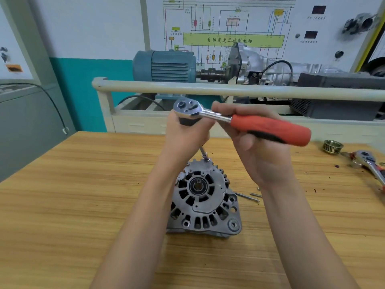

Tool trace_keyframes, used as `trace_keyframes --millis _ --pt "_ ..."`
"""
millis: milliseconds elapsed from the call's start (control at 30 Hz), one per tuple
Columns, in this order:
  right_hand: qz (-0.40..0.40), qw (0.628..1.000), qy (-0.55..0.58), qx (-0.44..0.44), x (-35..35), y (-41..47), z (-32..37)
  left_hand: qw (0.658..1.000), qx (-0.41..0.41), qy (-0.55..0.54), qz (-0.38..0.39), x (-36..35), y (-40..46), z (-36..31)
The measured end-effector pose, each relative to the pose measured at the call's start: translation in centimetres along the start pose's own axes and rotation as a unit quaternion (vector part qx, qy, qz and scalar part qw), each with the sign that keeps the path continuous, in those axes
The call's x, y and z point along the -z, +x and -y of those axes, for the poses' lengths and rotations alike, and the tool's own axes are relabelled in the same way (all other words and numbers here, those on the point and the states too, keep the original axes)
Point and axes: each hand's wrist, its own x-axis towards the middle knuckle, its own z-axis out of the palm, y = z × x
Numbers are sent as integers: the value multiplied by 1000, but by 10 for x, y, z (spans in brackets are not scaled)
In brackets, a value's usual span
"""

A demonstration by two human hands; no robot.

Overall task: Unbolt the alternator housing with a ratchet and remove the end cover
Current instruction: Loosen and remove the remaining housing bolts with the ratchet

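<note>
1. The alternator (203, 200) is sitting on the wooden bench (83, 195), its ribbed end cover (200, 190) facing up toward the camera, with the shaft end showing in the middle of the bearing.
2. The right hand (258, 147) is gripping the ratchet (239, 120) by its red handle, fingers curling round the grip and thumb lying along the near side.
3. The left hand (187, 134) is closing round the dark socket part just under the chrome ratchet head, steadying it from below.
4. The two hands are working close together above the alternator, almost touching at the neck of the tool.
5. A thin extension bar (204, 154) is running down from under the left hand to a bolt (207, 160) at the far rim of the housing; whether it is seated on the bolt head is too small to tell.
6. Two loose long bolts (248, 196) are lying on the bench just right of the alternator.
7. A grooved pulley (332, 146) is standing near the right far edge of the bench, with a second ratchet (369, 165) lying beside it.
8. Behind the bench, a blue motor (164, 65) is sitting coupled to a gearbox (270, 65) in front of a wiring diagram board (229, 24).
</note>
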Motion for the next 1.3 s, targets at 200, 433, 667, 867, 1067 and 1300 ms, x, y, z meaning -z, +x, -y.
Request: trace_keyframes --millis 200,433,667,867,1067,1300 --pt "-113 986 120 -37 -8 4 -3 989 -47 64 122 17 -3 5" --pt "-133 970 201 -34 -11 13 -12 988 -63 6 140 8 -2 11" --pt "-19 999 19 20 -8 3 -9 999 -12 -33 42 10 3 5" --pt "-112 980 165 -24 -11 3 -9 985 -46 18 168 17 0 9" --pt "-82 977 195 -19 -10 4 -7 988 -34 -31 150 11 4 9" --pt "8 998 -26 55 -13 0 -6 1000 -1 -15 -20 5 2 4"
